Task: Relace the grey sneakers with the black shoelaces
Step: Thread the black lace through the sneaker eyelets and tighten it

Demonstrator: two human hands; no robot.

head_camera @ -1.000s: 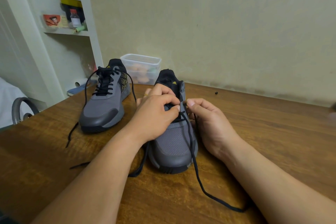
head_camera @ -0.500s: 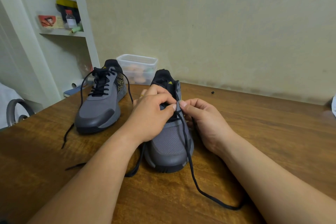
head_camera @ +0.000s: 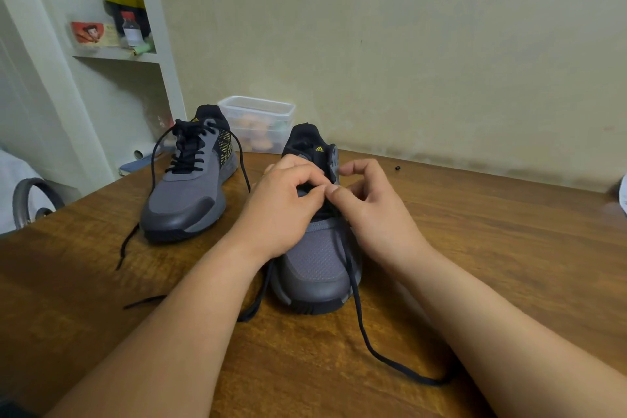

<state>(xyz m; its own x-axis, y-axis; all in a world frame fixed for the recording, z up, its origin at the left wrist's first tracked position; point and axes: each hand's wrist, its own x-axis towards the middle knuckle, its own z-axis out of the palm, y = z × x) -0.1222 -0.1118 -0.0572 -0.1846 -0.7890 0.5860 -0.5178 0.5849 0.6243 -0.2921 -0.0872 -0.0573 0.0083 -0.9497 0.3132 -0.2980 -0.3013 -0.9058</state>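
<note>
The shoe (head_camera: 315, 261) sits in the middle of the counter (head_camera: 492, 248), toe toward me, so my left hand (head_camera: 281, 210) and right hand (head_camera: 376, 210) can curl over its holes, fingers pinching the lace (head_camera: 359, 312), whose loose end trails toward the near edge.

My left hand (head_camera: 281, 214) pinches the black shoelace (head_camera: 354, 283) on the grey sneaker (head_camera: 315, 265); my right hand (head_camera: 383, 220) curls its fingers (head_camera: 359, 170) against my left fingertips.

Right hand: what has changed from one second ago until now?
The right hand has lifted its forefinger off the black shoelace; its thumb now meets the fingers of the left hand over the near sneaker. The far sneaker and the loose lace end stayed put.
</note>
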